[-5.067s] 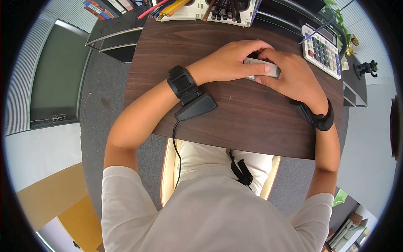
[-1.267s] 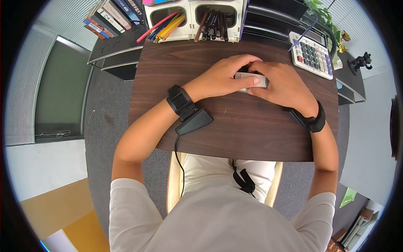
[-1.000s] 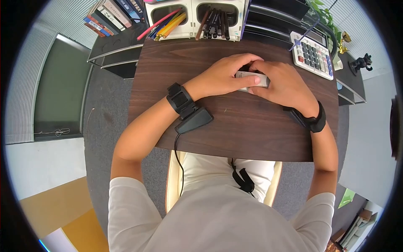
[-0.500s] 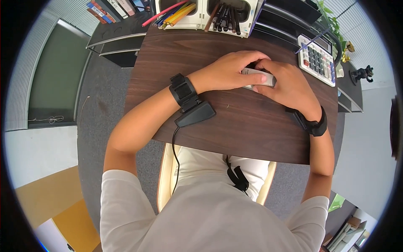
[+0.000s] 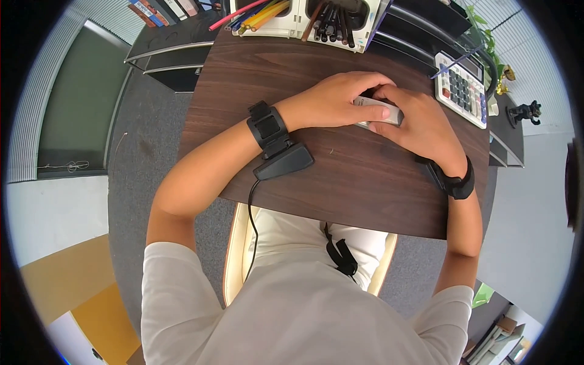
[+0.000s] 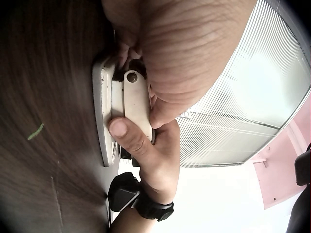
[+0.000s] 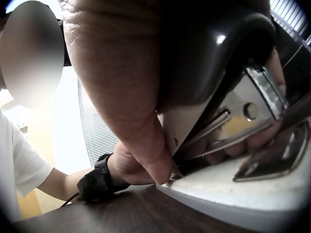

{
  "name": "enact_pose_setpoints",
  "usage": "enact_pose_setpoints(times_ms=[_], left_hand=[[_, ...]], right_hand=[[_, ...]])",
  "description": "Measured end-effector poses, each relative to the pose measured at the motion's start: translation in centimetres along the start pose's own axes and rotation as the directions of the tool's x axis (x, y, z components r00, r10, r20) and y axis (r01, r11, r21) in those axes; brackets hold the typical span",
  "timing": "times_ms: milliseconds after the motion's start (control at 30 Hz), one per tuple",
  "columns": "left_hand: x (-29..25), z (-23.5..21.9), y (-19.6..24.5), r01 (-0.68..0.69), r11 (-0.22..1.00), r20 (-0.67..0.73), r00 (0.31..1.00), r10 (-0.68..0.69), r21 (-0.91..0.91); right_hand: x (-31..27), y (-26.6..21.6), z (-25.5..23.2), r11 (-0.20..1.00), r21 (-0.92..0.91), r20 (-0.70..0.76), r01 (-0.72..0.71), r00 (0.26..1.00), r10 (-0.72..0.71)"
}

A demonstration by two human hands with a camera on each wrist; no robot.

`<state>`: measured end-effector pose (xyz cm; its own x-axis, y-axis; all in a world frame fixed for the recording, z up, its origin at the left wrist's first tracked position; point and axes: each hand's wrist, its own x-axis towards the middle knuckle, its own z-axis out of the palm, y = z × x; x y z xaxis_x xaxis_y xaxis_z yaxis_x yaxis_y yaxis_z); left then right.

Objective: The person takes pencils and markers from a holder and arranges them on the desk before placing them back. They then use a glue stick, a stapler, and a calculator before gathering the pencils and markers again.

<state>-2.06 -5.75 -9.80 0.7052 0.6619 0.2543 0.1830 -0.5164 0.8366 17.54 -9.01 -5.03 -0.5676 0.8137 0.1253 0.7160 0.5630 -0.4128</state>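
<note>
A grey-white stapler [image 5: 394, 114] with a dark top stands on the wooden table [image 5: 316, 194], between both hands. My left hand [image 5: 340, 100] grips it from the left, thumb along its side. From the right, my right hand [image 5: 426, 121] curls round its other end, and the fingers of both hands meet over it. In the left wrist view the stapler's side arm [image 6: 137, 99] and round pivot show, with the right thumb against it. The right wrist view shows its metal front [image 7: 243, 109] raised above the white base [image 7: 228, 189]. The palms hide much of its top.
A calculator [image 5: 463, 91] lies at the back right. A white holder [image 5: 296, 27] with pencils [image 5: 331, 25] stands at the back edge, beside a black rack [image 5: 410, 39]. A cable [image 5: 253, 228] hangs from the left wrist's device [image 5: 284, 162] over the front edge.
The head view has shifted and turned slightly, so the table things sit differently in it. Both hands keep the same hold on the stapler.
</note>
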Motion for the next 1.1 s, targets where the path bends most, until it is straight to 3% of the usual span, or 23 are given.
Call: enact_pose_setpoints(times_ms=[1100], left_hand=[[-0.06, 0.14, -0.11, -0.027, 0.999, -0.027, 0.999, 0.028, 0.019]], right_hand=[[0.16, -0.42, -0.29, 0.998, 0.003, 0.058, -0.062, 0.996, 0.062]])
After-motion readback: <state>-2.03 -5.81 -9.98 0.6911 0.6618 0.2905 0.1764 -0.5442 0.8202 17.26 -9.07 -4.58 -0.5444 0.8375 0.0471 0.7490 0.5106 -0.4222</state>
